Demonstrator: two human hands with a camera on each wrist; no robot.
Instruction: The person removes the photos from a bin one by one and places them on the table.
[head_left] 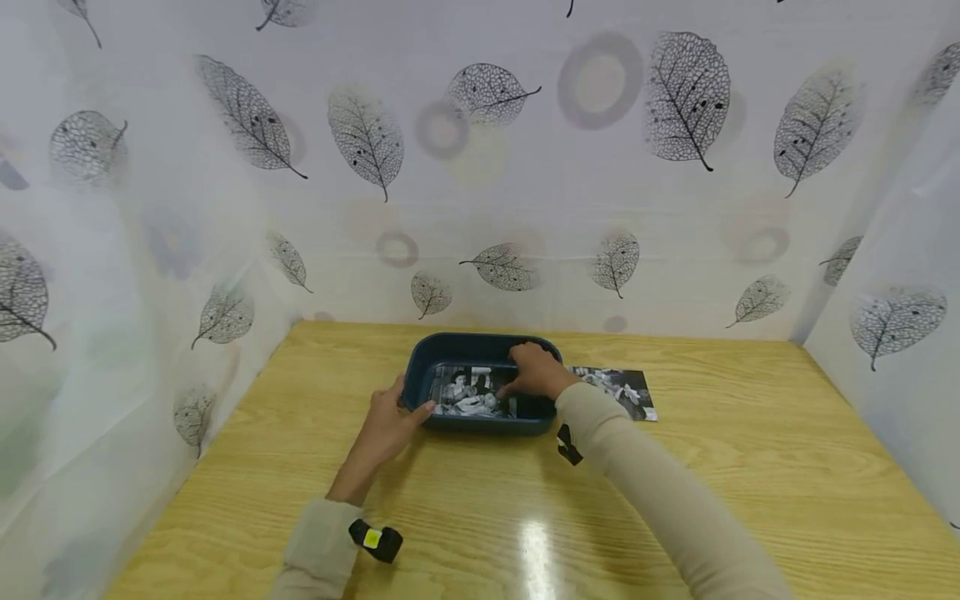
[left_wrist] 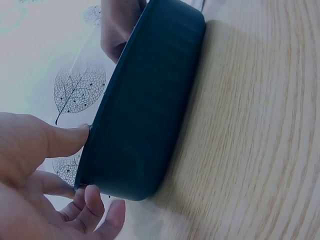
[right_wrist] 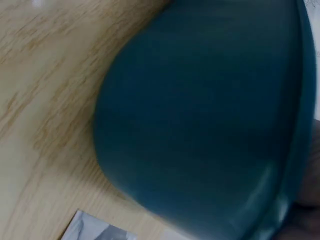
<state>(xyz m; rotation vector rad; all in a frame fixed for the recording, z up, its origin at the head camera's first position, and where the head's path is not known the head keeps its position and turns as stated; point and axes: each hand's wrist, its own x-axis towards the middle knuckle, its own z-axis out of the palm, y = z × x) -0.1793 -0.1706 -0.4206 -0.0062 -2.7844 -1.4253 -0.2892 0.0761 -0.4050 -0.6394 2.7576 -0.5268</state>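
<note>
A dark blue-green plastic bin (head_left: 480, 426) stands on the wooden table with a black-and-white photograph (head_left: 468, 398) lying inside it. My left hand (head_left: 385, 423) holds the bin's left end; the thumb lies on the front rim and the fingers are around the outer corner. Over the right part of the bin reaches my right hand (head_left: 536, 372), its thumb and forefinger spread apart, the thumb by the photograph's right part. The other fingers are partly hidden. Just right of the bin, a second black-and-white photograph (head_left: 633, 393) lies on the table, partly covered by the right forearm.
The wooden table (head_left: 750, 433) extends around the bin. A white curtain (head_left: 540, 208) with a leaf print hangs behind the table and along both sides. Black straps with small devices (head_left: 375, 540) sit on both wrists.
</note>
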